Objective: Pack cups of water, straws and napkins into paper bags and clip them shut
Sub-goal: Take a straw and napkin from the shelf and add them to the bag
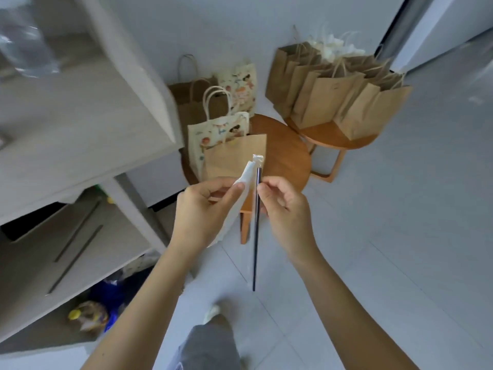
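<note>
Readable text: none can be made out in this view
front printed bag (213, 134): coloured cartoon figures only, no letters legible
rear printed bag (240, 84): the same kind of pictures, blurred, no words legible
plain brown bag (234, 158): bare front panel, no print to read
cluster of brown bags (328, 102): one small dark mark on a front panel, too small to read
straw (256, 222): clear wrapper at its top end, no lettering legible
packets (93, 316) on the low shelf: blue and yellow packaging, too blurred to read any brand
</note>
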Motion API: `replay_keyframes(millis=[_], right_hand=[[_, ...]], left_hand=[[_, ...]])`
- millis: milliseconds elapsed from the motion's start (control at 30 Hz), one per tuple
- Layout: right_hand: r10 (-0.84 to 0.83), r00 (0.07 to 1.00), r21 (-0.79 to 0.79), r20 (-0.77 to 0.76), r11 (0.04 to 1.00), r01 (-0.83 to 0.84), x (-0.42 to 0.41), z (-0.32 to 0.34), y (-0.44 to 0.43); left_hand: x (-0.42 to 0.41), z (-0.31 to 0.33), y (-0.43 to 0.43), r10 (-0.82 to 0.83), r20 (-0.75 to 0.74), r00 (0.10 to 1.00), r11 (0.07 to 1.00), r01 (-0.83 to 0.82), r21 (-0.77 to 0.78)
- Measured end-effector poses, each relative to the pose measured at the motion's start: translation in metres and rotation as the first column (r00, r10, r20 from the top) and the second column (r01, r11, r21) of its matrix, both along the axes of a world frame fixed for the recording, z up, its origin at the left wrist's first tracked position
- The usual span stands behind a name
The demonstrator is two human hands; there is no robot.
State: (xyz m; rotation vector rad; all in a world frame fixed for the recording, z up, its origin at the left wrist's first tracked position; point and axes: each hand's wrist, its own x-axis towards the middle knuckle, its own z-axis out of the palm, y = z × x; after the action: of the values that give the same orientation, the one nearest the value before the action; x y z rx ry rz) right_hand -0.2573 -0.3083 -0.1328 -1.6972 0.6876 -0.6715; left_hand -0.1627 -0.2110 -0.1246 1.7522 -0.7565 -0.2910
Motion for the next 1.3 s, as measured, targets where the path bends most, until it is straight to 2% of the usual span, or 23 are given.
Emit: replay_keyframes(millis=[200, 367, 433, 567, 667, 733, 800, 867, 1067, 1167, 1300], right_hand=[[-0.065, 0.997, 0.074, -0.047, 0.995, 0.068, -0.004, -0.016, -0.104], [-0.143, 0.983, 0.100, -0.118, 0.983, 0.155, 0.011, -0.016, -0.221], [-0.156, 0.977, 0.094, -0.143, 0.981, 0.170, 0.015, -0.012, -0.265], [-0.149, 0.964, -0.002, -0.218, 0.988, 0.153, 0.017, -0.007, -0.345], [-0.164, 0.958, -0.169, -0.237, 0.978, 0.125, 0.015, -0.008, -0.408], [-0.135, 0.947, -0.253, -0.292, 0.966, 0.060, 0.014, -0.009, -0.458], [-0.076, 0.931, -0.258, -0.357, 0.966, -0.021, 0.014, -0.010, -0.506], [-0.015, 0.940, -0.213, -0.342, 0.975, -0.062, 0.013, -0.013, -0.549], [0.088, 0.945, -0.246, -0.315, 0.954, -0.170, 0.024, -0.007, -0.657], [0.120, 0.947, -0.284, -0.298, 0.936, -0.208, 0.042, -0.010, -0.696], [0.162, 0.968, -0.335, -0.194, 0.916, -0.220, 0.078, -0.019, -0.737]], left_hand=[[0.001, -0.027, -0.117, -0.191, -0.074, 0.979, 0.982, 0.190, -0.023], [0.015, -0.044, -0.235, -0.294, -0.158, 0.943, 0.954, 0.299, 0.007], [0.017, -0.039, -0.278, -0.304, -0.144, 0.942, 0.950, 0.311, 0.027], [0.024, -0.036, -0.357, -0.266, -0.060, 0.962, 0.959, 0.270, 0.085], [0.028, -0.037, -0.411, -0.265, -0.036, 0.963, 0.954, 0.268, 0.133], [0.030, -0.038, -0.451, -0.274, -0.014, 0.962, 0.950, 0.273, 0.152], [0.030, -0.041, -0.491, -0.268, 0.021, 0.963, 0.953, 0.262, 0.151], [0.025, -0.042, -0.531, -0.232, 0.037, 0.972, 0.963, 0.224, 0.148], [0.022, -0.038, -0.634, -0.071, 0.075, 0.995, 0.986, 0.059, 0.156], [0.032, -0.040, -0.668, -0.008, 0.103, 0.995, 0.979, -0.013, 0.205], [0.063, -0.043, -0.702, 0.004, 0.133, 0.991, 0.959, -0.042, 0.281]])
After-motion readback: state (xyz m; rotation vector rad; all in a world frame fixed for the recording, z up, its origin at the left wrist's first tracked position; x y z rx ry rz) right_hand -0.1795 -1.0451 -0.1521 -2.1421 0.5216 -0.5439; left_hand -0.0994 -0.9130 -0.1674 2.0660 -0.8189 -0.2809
